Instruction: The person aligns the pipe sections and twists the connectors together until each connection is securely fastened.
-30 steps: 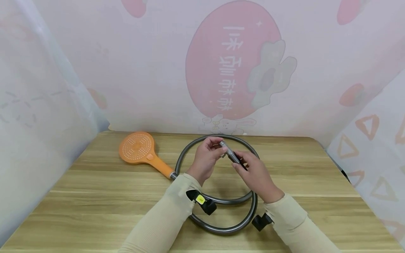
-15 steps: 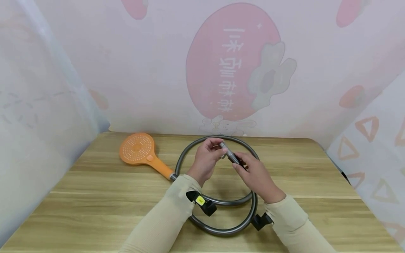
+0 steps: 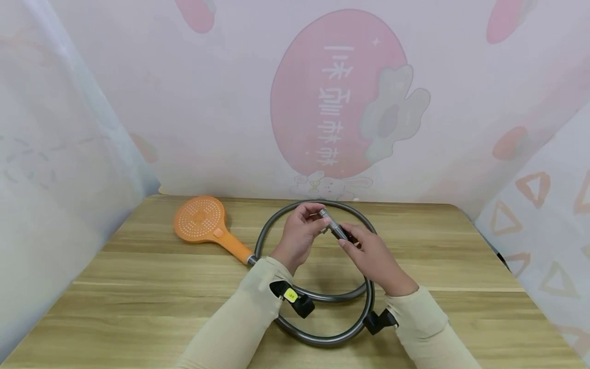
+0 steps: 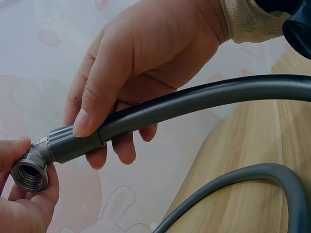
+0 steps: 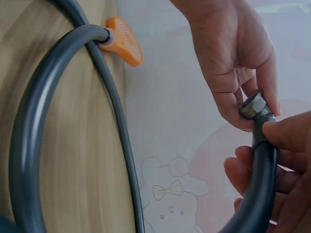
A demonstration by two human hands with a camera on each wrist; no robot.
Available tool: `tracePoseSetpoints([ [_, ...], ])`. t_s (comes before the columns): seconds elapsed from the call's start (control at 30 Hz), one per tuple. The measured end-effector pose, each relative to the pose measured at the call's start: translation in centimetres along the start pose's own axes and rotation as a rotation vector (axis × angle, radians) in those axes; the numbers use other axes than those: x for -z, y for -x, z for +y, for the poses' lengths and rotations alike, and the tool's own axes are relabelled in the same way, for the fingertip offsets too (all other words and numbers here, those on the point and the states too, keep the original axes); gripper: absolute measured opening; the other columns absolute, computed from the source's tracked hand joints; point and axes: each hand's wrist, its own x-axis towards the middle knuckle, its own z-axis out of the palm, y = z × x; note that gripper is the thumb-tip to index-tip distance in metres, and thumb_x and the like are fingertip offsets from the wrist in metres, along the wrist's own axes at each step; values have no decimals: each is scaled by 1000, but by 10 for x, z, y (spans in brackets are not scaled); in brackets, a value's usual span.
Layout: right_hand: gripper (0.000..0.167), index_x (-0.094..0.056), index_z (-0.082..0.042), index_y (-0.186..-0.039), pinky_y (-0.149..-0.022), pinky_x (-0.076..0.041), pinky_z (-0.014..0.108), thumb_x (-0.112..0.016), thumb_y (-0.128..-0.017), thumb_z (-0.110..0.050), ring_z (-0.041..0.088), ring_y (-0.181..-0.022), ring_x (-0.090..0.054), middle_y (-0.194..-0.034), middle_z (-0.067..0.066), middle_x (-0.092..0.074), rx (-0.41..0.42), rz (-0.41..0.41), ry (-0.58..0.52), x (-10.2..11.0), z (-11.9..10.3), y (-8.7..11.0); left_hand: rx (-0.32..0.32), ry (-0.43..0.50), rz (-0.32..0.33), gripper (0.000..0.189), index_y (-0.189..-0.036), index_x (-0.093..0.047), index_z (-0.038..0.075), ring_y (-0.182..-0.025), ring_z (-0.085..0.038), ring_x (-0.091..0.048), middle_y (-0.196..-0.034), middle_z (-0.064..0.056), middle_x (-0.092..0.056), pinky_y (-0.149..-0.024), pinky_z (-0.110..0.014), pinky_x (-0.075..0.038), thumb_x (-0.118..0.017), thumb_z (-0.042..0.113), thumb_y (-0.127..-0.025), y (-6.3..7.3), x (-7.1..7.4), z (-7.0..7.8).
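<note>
In the left wrist view, a metal elbow fitting (image 4: 40, 151) with an internally threaded opening joins the collar (image 4: 75, 144) of a dark grey shower hose (image 4: 194, 102). My left hand (image 3: 297, 233) pinches the fitting between thumb and fingers. Just behind the fitting, my right hand (image 3: 371, 251) grips the collar and hose end, thumb on top and fingers beneath. Both hands are raised above the table, and the fitting points up and left in the head view. An orange shower head (image 3: 200, 219) lies on the table to the left, attached to the hose's other end.
The rest of the hose (image 3: 327, 339) lies in overlapping loops on the wooden table (image 3: 451, 318) beneath the hands. A pale printed curtain (image 3: 221, 102) stands behind the table's far edge, with more curtain at both sides.
The head view has shifted slightly, so everything sits a little lower. Both hands keep the same hold on the fitting and hose, with barely any visible movement.
</note>
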Motion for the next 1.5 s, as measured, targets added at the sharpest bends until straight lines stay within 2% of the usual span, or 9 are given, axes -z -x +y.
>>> tracePoseSetpoints([
  [0.2,37,-55,1,-132,-73,-50,34,-55,-99,-14,17,-88,-58,-103,8,-63,10,-29,-35,4,-2,0,-5,0,-5,28,-114,-55,-2,-86,-13,-55,-114,-16,-55,-73,-22,-50,-62,-9,-88,2,0,2],
  [0.4,37,-54,0,-133,-74,-49,34,-55,-98,-12,18,-86,-57,-102,8,-63,-9,-43,-46,5,-2,-1,-5,-1,-2,27,-112,-56,0,-86,-13,-56,-108,-8,-57,-73,-22,-50,-62,-10,-87,2,-1,3],
  [0.6,37,-54,-1,-133,-73,-49,34,-55,-99,-14,17,-85,-57,-100,8,-64,-24,-41,-63,4,-1,-1,-6,8,-5,28,-113,-55,-2,-85,-12,-56,-112,-15,-56,-73,-22,-50,-62,-10,-87,1,-1,2],
  [0.77,36,-55,-2,-132,-72,-48,34,-56,-99,-15,17,-84,-58,-98,10,-64,-51,-43,-95,4,-1,0,-8,11,-7,25,-108,-57,2,-85,-13,-55,-108,-12,-57,-73,-22,-50,-61,-10,-87,2,-1,2],
  [0.9,35,-56,-1,-131,-73,-48,34,-56,-98,-15,17,-84,-56,-97,10,-64,-67,-48,-104,4,-1,0,-20,5,-17,25,-112,-54,-4,-85,-13,-55,-103,-6,-57,-72,-22,-49,-61,-10,-88,3,-1,2],
  [1.27,37,-55,-2,-131,-71,-48,30,-57,-97,-15,17,-84,-55,-99,6,-64,-103,10,-91,-3,-4,-1,-30,10,-4,25,-111,-55,-4,-84,-12,-55,-101,-5,-58,-71,-22,-49,-61,-10,-87,4,-1,2],
  [1.5,44,-53,0,-131,-67,-51,29,-66,-91,-13,19,-87,-59,-109,11,-62,-66,57,-89,-5,-3,-1,-32,15,-11,28,-114,-53,-7,-84,-12,-56,-101,-3,-58,-71,-21,-50,-61,-11,-87,2,-2,2],
])
